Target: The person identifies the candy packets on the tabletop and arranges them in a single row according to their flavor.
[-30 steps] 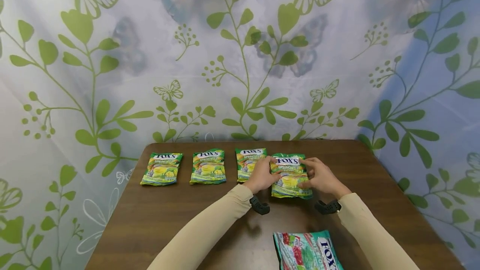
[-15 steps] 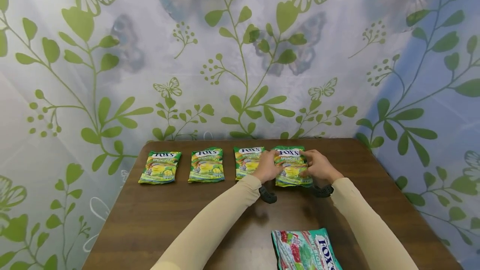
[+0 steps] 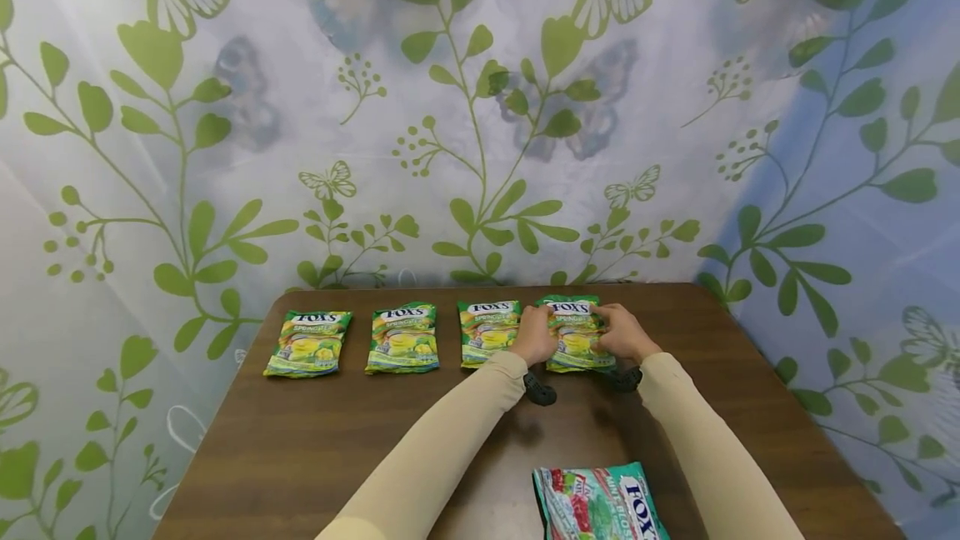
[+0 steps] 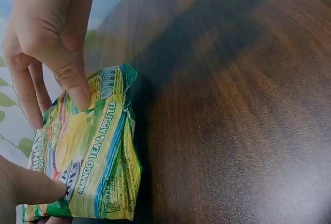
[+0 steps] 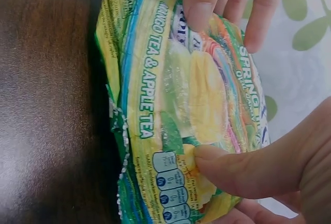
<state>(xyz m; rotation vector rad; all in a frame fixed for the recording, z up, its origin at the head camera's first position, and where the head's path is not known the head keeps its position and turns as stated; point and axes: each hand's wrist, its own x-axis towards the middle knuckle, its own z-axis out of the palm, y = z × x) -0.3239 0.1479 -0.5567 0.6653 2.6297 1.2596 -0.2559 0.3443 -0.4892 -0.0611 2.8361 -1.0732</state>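
Observation:
A green-and-yellow Fox's candy bag (image 3: 573, 346) lies at the right end of a row near the table's back edge. My left hand (image 3: 534, 335) grips its left side and my right hand (image 3: 624, 333) its right side. In the left wrist view, the left thumb (image 4: 39, 185) presses on the bag's front. The right wrist view shows the right thumb (image 5: 232, 168) on the printed front, with other fingers partly hidden beneath the bag. "Mango tea & apple tea" is readable along its lower edge.
Three matching candy bags, the left one (image 3: 307, 344), the middle one (image 3: 402, 338) and the nearest one (image 3: 486, 330), lie in the same row. A teal-and-red Fox's bag (image 3: 600, 507) lies at the table's front. Behind the brown table (image 3: 360, 440) hangs a leaf-patterned curtain (image 3: 480, 123).
Both hands have moved the candy bag away from the body toward the back edge, level with the row. During the last half second it has stayed nearly in place. The head view has shifted slightly.

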